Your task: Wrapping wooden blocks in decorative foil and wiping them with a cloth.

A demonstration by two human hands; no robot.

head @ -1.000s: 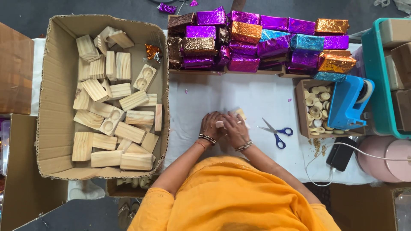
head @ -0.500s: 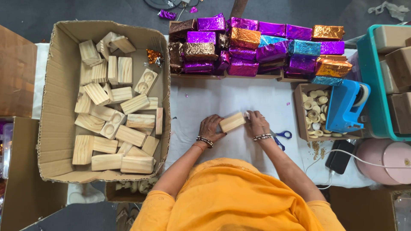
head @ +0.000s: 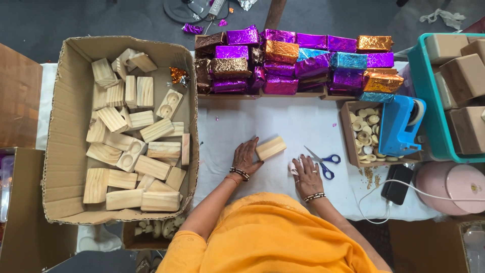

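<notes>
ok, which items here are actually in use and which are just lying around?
In use:
left hand on the wooden block
right hand by the scissors

Lying about:
cardboard box of blocks
foil-wrapped blocks
blue tape dispenser
phone

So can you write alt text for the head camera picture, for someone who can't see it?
A person's left hand holds a wooden block on a white table; the right hand rests beside blue scissors. A cardboard box holds more blocks.
</notes>
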